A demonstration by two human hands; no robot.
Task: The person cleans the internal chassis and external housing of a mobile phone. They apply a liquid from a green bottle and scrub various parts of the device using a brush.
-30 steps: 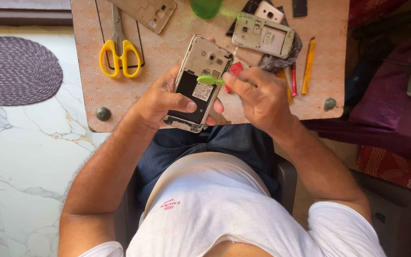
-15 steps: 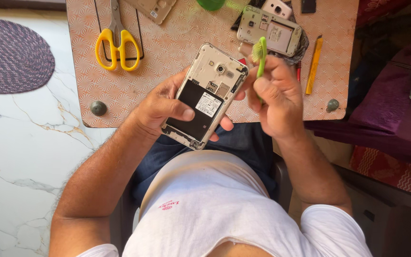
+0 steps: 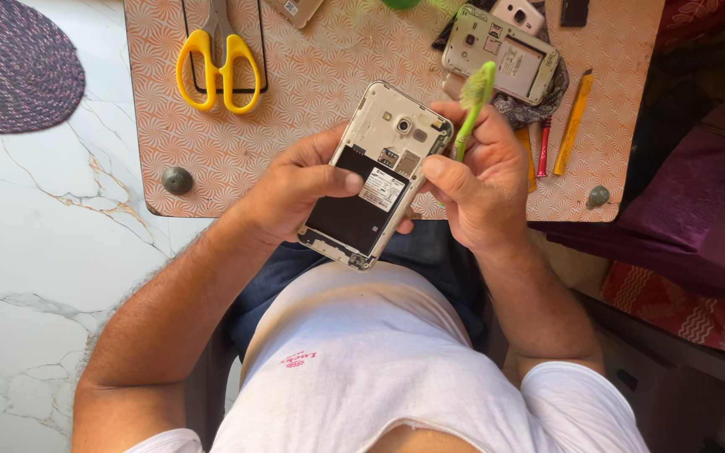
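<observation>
the opened phone (image 3: 378,174) sits tilted over the person's lap, just at the near edge of the small table (image 3: 312,75). its back cover is off, so the pale metal-look frame, the round camera lens, small card slots and the flat black battery with a white label all lie bare. the left hand (image 3: 295,189) is wrapped round the phone's left side, thumb pressed flat on the battery. the right hand (image 3: 480,180) is closed on a green toothbrush (image 3: 470,105), thin plastic handle pinched between thumb and fingers, bristle head pointing up and away, just beside the phone's top right corner; its fingertips also steady that edge.

what could go wrong, as i judge it: the phone is held in the air and not resting on the table, so a slack left thumb could let the smooth slab slide toward the lap or the hard marble floor (image 3: 35,252). stiff bristles pushed hard across the bare slots could bend small contacts or scuff the lens. the loose-looking battery could lift if the thumb shifts.

on the table, left of the phone, lie scissors (image 3: 218,59) with glossy yellow loop handles and steel blades. beyond the phone's top right is a second opened phone (image 3: 501,52), and right of that a yellow tool (image 3: 573,122) and a red tool (image 3: 543,147), both slim sticks. the tabletop has a matte orange fan pattern.
</observation>
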